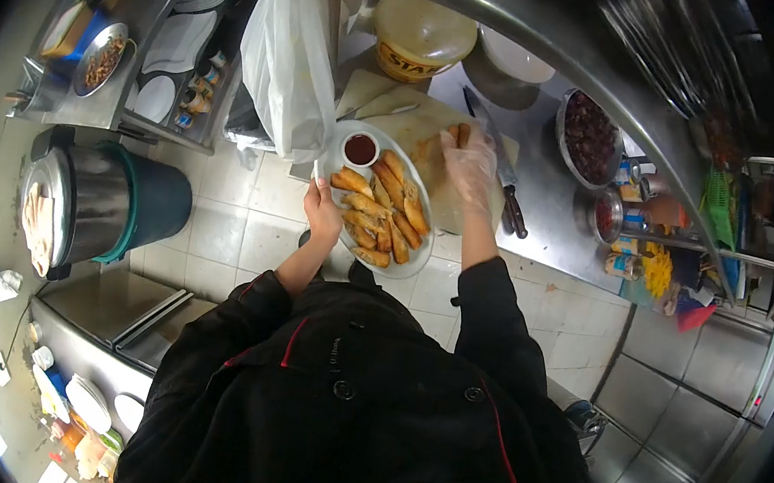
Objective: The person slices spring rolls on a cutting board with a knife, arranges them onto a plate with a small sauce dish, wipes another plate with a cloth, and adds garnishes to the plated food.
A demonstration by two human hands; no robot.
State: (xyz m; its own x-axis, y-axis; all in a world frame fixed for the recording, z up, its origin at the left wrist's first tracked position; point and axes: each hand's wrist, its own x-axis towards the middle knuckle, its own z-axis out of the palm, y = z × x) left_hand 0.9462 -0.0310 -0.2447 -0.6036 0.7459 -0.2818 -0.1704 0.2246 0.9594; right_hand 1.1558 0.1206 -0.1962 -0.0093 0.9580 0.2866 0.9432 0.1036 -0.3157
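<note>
At the far left, a tall silver metal pot (97, 204) is standing with a pale cloth (38, 217) lying over its lid, and a dark teal round bin (155, 215) is sitting right beside it. Up in the upper left, white plates (178, 44) are filling a metal shelf, and moving right, a white translucent plastic bag (288, 64) is hanging down at upper centre-left.

Now the middle of the frame! The bare left hand (322, 210) is gripping a white oval plate (421, 256) by its left rim, the fingers drawn in around the edge, partly out of sight. Golden-brown fried rolls (367, 205) are piling across that plate, just left of centre, and a small round white cup (358, 165) of dark red sauce is sitting at its upper end. Above, a rounded cream tub (409, 65) with a yellow lettered band is standing at upper centre.

Just right of centre, the right hand (468, 170), wearing a clear plastic glove, is working over a cream cutting board (416, 128); its fingers are pinching short brown roll pieces (459, 135), nearly closed on them. A long dark-handled knife (503, 169) is lying to its right, reaching onto the steel surface (560, 230). Over at upper right, a round metal bowl (604, 176) is holding dark red chunks (590, 135).
</note>
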